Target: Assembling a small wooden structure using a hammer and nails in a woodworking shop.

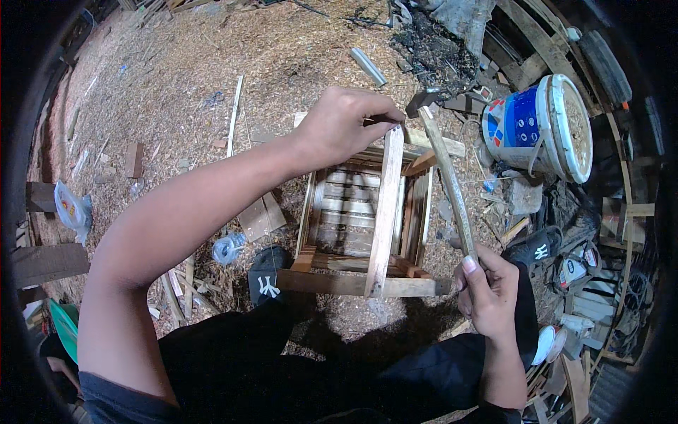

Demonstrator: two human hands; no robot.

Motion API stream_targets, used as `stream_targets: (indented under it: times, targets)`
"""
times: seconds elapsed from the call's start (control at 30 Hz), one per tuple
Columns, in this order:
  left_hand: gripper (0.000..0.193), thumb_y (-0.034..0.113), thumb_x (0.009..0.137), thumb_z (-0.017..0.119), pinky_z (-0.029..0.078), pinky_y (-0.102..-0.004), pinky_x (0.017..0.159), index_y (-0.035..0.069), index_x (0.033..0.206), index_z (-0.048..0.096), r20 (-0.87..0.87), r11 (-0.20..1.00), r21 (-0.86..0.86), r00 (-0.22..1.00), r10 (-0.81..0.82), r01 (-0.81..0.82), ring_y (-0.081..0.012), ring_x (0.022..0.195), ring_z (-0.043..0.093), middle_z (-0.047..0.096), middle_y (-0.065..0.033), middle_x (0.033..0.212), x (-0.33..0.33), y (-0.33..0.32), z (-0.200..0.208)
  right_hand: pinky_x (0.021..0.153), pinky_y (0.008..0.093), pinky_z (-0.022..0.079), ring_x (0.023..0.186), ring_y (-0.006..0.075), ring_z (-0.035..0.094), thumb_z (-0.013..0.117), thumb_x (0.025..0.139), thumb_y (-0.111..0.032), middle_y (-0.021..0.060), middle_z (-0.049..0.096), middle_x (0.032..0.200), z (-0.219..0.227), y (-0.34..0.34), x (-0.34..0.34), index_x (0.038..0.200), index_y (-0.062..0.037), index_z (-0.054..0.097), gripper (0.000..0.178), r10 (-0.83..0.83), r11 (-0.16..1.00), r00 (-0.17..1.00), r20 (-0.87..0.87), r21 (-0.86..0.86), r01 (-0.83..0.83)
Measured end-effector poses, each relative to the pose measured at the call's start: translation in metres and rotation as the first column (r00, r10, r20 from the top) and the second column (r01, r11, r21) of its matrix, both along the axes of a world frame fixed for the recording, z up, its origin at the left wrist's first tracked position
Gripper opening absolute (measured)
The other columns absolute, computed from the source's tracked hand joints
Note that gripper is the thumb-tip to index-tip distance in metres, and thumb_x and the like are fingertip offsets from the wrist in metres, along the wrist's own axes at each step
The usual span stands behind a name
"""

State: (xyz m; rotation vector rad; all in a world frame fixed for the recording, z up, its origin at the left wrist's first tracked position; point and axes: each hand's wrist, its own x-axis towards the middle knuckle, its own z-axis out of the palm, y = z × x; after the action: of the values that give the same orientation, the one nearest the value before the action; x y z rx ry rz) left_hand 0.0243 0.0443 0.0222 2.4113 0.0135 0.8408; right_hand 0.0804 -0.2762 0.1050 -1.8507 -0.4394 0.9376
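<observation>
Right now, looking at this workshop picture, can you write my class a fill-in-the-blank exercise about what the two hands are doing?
1. The right hand grips the wooden handle of a ____.
2. The left hand pinches the far end of a wooden ____ laid across the crate.
3. The white and blue bucket lies to the person's ____ of the crate.
4. The ground is covered in ____.

Missing words: hammer; slat; right; sawdust
</observation>
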Motion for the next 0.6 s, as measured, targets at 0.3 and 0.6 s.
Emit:
stream_targets:
  times: [0.3,0.6]
  targets:
    - [0.021,0.009,0.086,0.079,0.064,-0.0294,0.074,0.006,0.101,0.064,-0.052,0.998,-0.047,0.998,0.031,-0.033,-0.0178,0.087,0.077,0.076,-0.0072,0.091,0.0012,-0.0006,0.0006,0.04,0.0212,0.031,0.044,0.0022,0.042,0.058,0.104,-0.015,-0.0007,0.056,0.068,-0.0006,-0.0006,-0.0018,0.124,0.0022,0.066,0.027,-0.006,1.0,0.999,-0.049,0.023,0.007]
    - [0.023,0.006,0.087,0.076,0.064,-0.0311,0.078,0.004,0.1,0.058,-0.034,0.994,-0.11,0.999,0.014,-0.018,-0.0197,0.088,0.077,0.076,-0.0088,0.09,-0.0005,-0.0032,0.0037,0.04,0.021,0.031,0.045,0.0022,0.043,0.056,0.104,-0.015,-0.0011,0.054,0.066,0.0021,-0.0022,-0.0058,0.121,0.0036,0.066,0.027,-0.007,0.998,0.999,-0.051,0.069,0.01]
